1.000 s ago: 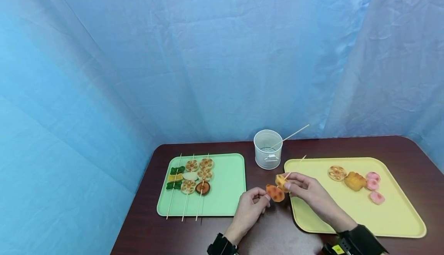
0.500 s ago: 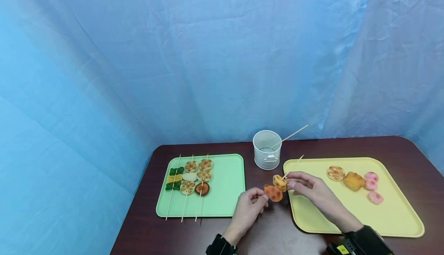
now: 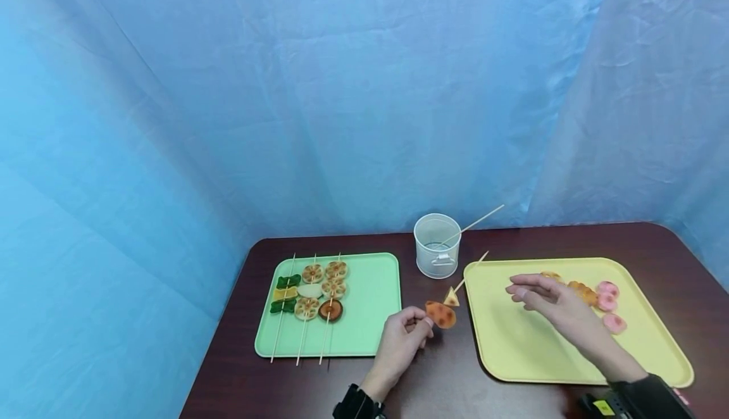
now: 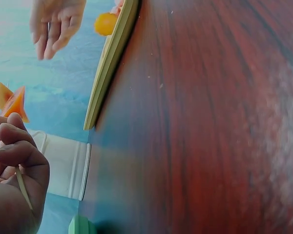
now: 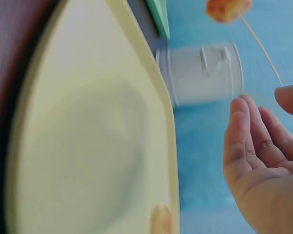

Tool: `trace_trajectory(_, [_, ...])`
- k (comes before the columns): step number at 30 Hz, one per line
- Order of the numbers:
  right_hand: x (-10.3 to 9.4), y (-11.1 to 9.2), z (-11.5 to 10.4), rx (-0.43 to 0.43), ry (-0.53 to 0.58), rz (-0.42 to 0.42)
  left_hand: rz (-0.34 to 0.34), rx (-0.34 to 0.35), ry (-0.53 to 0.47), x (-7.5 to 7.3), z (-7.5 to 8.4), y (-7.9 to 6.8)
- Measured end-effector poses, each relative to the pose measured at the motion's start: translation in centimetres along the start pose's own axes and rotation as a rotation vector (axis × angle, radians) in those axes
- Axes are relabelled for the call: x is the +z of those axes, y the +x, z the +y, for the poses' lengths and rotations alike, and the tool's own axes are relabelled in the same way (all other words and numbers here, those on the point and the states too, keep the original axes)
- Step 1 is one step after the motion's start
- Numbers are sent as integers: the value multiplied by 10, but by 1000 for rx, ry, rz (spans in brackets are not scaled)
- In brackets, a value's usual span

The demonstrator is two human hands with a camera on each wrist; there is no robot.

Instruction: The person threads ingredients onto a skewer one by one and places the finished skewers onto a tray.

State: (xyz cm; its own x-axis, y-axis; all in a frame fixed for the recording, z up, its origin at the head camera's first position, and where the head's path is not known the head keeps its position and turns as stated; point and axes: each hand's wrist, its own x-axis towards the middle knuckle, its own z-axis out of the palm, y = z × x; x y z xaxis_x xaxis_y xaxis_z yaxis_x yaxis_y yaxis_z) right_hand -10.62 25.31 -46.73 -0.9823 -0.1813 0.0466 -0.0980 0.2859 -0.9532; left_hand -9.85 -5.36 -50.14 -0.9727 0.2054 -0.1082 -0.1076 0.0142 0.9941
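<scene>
Pulled right hand off the wooden skewer since half a second ago, over to above the yellow tray; fingers stretched out, released, thumb apart from them in right wrist view. Pinching the skewer in left hand, thumb against bent fingers, just beside the orange-brown spotted piece. Next along the stick, a yellow triangular piece, then bare stick slanting up and right. Held between the two trays, in front of a translucent plastic cup with one bare stick leaning out to the right. To the left, on the green tray, three loaded skewers side by side: green pieces around a yellow block; lotus slices around a pale oval piece; two lotus slices plus a brown mushroom cap. On the yellow tray, right of the hand, a golden lumpy piece, partly hidden, and pink rounds. Underneath, dark brown table; behind, blue cloth.
</scene>
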Motion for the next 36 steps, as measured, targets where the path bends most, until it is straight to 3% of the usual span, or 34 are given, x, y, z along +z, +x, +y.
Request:
trace_trajectory(9, [-48, 0, -6, 90, -413, 112, 9, -12, 0, -4, 1, 0])
trace_trajectory(14, [-59, 3, 1, 35, -581, 136, 9, -16, 3, -5, 1, 0])
trace_trajectory(22, [-66, 9, 12, 3, -731, 113, 6, -2, -7, -5, -2, 0])
trace_trajectory(30, [-74, 9, 19, 44, -871, 19, 3, -8, -6, -6, -3, 1])
trace_trajectory(36, [-73, 4, 27, 41, -936, 8, 9, -12, -5, -5, -5, 1])
